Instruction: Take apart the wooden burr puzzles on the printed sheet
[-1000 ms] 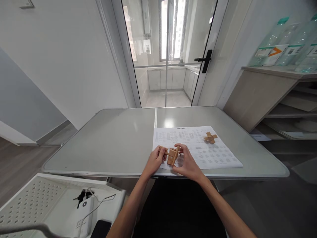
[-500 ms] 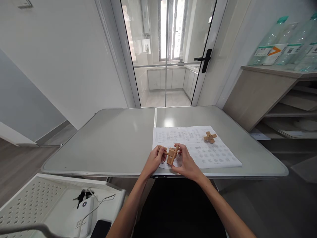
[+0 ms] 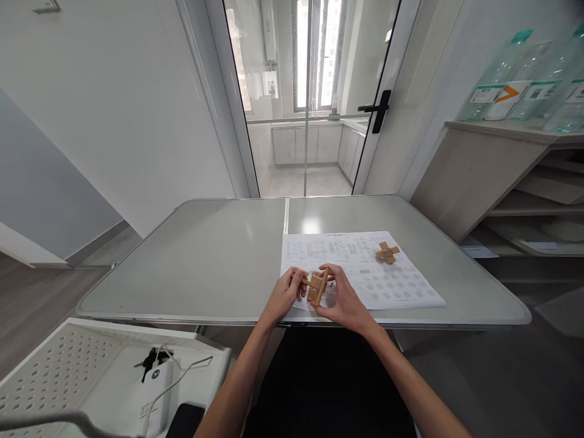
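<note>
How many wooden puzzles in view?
2: one puzzle between left hand and right hand; a second puzzle on the sheet, upper right. Hands may hide others.

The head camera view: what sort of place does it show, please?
Probably a room in a home or a small office; the picture does not settle which. A grey-topped table faces a glazed door with a black handle, and a shelf unit at the right carries plastic bottles.
</note>
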Demonstrator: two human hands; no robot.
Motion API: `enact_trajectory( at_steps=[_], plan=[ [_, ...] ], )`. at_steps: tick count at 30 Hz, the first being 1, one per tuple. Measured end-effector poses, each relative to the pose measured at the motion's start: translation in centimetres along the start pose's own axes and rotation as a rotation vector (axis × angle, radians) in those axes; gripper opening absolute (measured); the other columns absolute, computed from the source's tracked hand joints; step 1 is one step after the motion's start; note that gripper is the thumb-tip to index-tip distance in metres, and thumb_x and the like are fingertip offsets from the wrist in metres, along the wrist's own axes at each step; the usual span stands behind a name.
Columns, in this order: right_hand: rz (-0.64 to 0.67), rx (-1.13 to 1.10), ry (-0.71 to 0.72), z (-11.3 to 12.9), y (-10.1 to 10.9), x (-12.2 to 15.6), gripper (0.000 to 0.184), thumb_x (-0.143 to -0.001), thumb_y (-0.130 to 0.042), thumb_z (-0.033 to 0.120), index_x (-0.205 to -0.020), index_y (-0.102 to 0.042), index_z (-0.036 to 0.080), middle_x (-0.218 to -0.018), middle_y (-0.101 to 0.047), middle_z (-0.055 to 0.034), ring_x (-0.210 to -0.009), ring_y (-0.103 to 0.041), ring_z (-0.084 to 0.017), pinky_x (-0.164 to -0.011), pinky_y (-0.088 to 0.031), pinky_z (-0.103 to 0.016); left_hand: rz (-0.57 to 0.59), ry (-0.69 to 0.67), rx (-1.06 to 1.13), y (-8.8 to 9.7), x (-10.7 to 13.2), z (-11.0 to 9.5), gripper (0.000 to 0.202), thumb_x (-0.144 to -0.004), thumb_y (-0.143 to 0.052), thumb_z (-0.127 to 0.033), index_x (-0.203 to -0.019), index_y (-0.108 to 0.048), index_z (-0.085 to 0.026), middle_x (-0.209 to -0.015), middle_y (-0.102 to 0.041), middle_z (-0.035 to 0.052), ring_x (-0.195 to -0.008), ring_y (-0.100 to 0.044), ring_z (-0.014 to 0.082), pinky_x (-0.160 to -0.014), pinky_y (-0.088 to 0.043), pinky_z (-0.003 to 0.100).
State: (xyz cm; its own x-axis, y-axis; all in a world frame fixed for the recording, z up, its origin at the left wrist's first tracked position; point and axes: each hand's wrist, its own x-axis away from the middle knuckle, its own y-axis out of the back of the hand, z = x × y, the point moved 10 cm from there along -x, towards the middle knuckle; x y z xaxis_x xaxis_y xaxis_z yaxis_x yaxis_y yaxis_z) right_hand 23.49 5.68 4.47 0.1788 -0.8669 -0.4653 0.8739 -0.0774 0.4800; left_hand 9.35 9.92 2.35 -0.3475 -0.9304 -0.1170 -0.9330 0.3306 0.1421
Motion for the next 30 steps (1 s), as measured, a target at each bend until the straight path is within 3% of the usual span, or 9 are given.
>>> enact_trajectory(
  at_steps=[8,30],
  plan=[
    [-0.049,0.009,-0.001,-0.1,0.3,0.1,0.074,-0.074,-0.078,0.023,-0.138,-0.04,0.029,-0.134,-0.052,-0.0091,-0.12,-0.058,-0.03,-0.102,-0.052,-0.049,-0.027,-0.023,0.018,0.4,-0.2,0.2,0.044,-0.102,-0.046,-0.06,-0.091,-0.057,-0.019,-0.069,-0.055,-0.0023,-0.061,-0.051,0.0125,-0.063,-0.042,0.026],
    [-0.01,-0.032,-0.042,-1.4,-0.4,0.2,0.083,-0.068,-0.077,0.019,-0.141,-0.039,0.031,-0.138,-0.051,-0.0086,-0.115,-0.06,-0.029,-0.098,-0.056,-0.049,-0.038,-0.021,0.031,0.6,-0.2,0.3,0.042,-0.102,-0.046,-0.057,-0.088,-0.055,-0.019,-0.069,-0.054,-0.0028,-0.06,-0.049,0.0123,-0.062,-0.041,0.026]
  ],
)
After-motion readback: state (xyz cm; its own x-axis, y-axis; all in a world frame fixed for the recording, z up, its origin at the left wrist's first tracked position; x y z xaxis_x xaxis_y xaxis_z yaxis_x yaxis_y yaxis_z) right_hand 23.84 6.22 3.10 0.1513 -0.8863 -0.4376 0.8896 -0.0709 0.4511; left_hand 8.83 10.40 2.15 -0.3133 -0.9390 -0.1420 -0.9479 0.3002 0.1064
